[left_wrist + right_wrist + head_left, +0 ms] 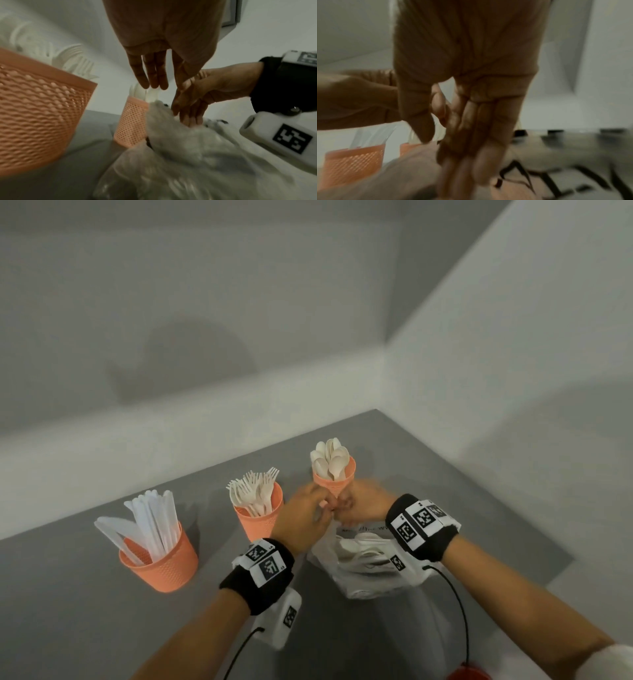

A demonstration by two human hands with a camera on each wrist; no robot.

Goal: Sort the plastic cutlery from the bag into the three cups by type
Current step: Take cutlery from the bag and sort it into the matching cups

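Note:
Three orange mesh cups stand in a row: the knife cup [161, 563] at left, the fork cup [261, 520] in the middle, the spoon cup [335, 479] at right. A clear plastic bag [363, 563] with white cutlery inside lies in front of the spoon cup. Both hands meet above the bag's top. My left hand [322, 508] hangs with straight fingers [152, 79] just over the bag [180, 155]. The straight fingers of my right hand [346, 505] reach down into the bag's mouth [187, 113]. Motion blur hides whether they touch cutlery.
The grey table [85, 611] ends at white walls behind and to the right; its right edge runs near the bag. The fork cup [39, 115] stands close to my left wrist. A red object [467, 674] lies at the bottom edge.

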